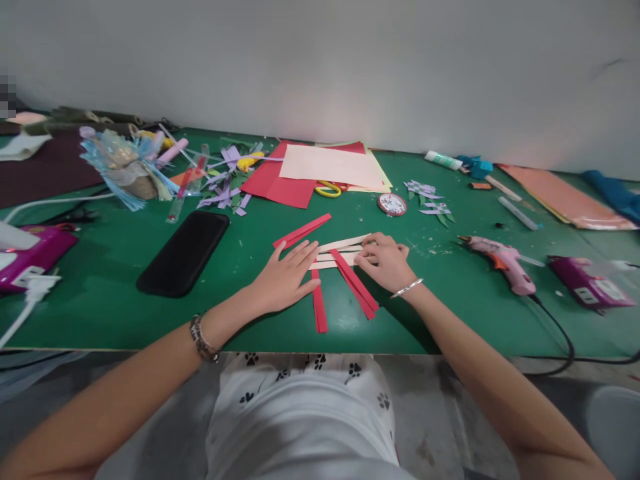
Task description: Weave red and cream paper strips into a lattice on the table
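Several cream paper strips [333, 264] lie side by side on the table between my hands, crossed by red paper strips [356, 285]. My left hand [287, 277] rests flat over the left ends, its fingers stretched out. Under its thumb another red strip [319, 310] points towards the table's front edge. Just beyond the left fingertips lies a folded-looking red strip [303, 231]. My right hand [384, 259] has its fingers bent and closed at the right ends of the cream strips; its fingertips partly hide them.
A black phone [183, 253] lies to the left. Red and cream sheets [333, 165], with yellow-handled scissors [327, 189], are at the back. On the right lie a pink glue gun [505, 263] with its cable and a purple power socket box [590, 281]. Purple paper scraps [230, 180] lie back left.
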Demonstrator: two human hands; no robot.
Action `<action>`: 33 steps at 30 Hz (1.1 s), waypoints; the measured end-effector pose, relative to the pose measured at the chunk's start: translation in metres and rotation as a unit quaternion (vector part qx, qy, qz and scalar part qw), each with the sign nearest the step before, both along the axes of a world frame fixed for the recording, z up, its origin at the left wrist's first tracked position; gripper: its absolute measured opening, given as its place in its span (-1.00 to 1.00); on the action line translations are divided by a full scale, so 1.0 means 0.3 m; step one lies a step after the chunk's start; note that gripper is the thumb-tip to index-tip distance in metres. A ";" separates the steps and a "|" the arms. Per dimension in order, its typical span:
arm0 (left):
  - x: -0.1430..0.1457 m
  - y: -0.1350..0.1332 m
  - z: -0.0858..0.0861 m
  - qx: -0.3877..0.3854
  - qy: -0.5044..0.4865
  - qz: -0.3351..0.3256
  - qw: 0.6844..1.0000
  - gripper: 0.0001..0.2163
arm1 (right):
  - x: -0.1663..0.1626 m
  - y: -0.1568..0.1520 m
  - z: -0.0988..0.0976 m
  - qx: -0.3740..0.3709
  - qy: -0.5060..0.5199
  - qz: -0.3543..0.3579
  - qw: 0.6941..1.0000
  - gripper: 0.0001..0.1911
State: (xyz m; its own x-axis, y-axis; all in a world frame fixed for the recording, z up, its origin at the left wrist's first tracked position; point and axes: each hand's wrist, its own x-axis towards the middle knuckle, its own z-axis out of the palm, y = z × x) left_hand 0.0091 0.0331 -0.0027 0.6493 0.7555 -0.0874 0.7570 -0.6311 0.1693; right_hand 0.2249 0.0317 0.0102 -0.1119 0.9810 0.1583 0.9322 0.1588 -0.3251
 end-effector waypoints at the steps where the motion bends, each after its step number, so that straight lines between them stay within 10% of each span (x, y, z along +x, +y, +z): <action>1: 0.000 0.000 0.000 0.002 -0.001 -0.001 1.000 -0.47 | 0.003 -0.002 -0.001 0.002 0.006 -0.006 1.000 -0.75; 33: -0.021 -0.050 0.000 0.019 0.024 -0.017 0.999 -0.48 | 0.049 -0.031 0.006 0.054 -0.012 -0.032 0.998 -0.76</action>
State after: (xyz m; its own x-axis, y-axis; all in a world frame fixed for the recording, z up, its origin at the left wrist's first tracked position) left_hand 0.0029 0.0180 -0.0028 0.6705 0.7362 -0.0915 0.7417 -0.6620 0.1081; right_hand 0.2396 0.0225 0.0120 -0.0544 0.9636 0.2619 0.9492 0.1313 -0.2861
